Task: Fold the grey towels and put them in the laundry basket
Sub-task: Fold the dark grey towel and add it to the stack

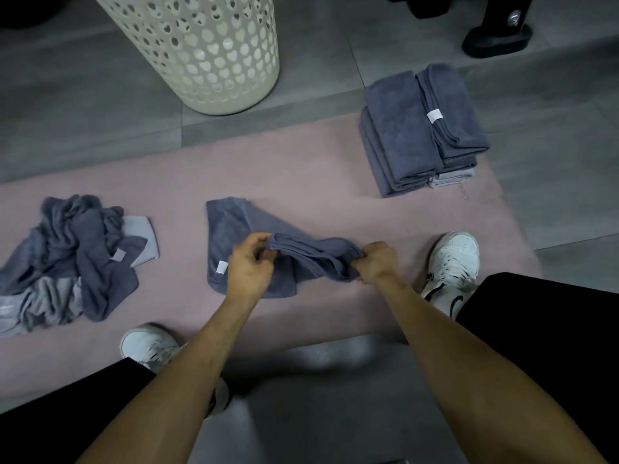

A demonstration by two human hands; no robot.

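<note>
Both hands pinch one grey towel (234, 236) on the pink mat (301, 175): left hand (249, 266), right hand (378, 262). Up past the right hand sits a folded stack (402, 128). Beyond the left hand, a messy pile (83, 249) still waits, and the basket (207, 48) stands up ahead

Looks like I'm at home, laundry corner: grey tiled floor (83, 105), pink mat (301, 169), white perforated laundry basket (207, 51).
</note>
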